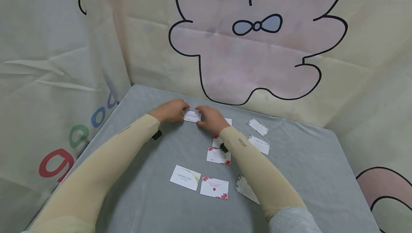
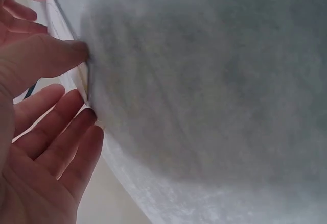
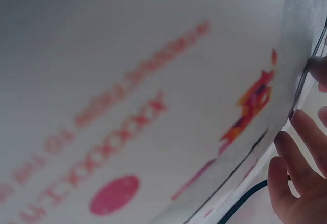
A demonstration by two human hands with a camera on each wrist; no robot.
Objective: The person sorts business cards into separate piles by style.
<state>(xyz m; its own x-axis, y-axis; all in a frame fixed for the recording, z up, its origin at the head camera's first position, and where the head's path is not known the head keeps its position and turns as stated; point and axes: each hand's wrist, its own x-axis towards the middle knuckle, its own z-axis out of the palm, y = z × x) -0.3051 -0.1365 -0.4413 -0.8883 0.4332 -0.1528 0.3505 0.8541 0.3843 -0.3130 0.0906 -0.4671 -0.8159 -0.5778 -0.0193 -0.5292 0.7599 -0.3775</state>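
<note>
Left hand point(image 1: 170, 110) and right hand point(image 1: 210, 118) meet at the far middle of the bench point(image 1: 154, 204), both pinching one small stack of cards point(image 1: 192, 115) between them, fingertips on its short ends. In the left wrist view the thumb and fingers point(image 2: 61, 127) press against a thin card edge lying on the grey cover; the right wrist view shows the fingers point(image 3: 291, 168) curled by the stack's edge, with a red-printed card point(image 3: 153, 112) filling most of the frame. Judgement: to square the stack well, keep pressure even on both ends and tap the long edge lightly on the bench, so no card slips out or bends. The soft cover may snag corners; lift slightly before sliding. Just beside the right wrist lie two floral-cornered cards point(image 1: 219, 155), partly under the sleeve. Nearer the body, a white card with a logo point(image 1: 185, 177) and a card with a red dot point(image 1: 214, 188) sit side by side, another half hidden under the forearm. Two more cards point(image 1: 258, 135) lie well apart to the right. A bear-print cloth point(image 1: 257, 47) hangs behind.
</note>
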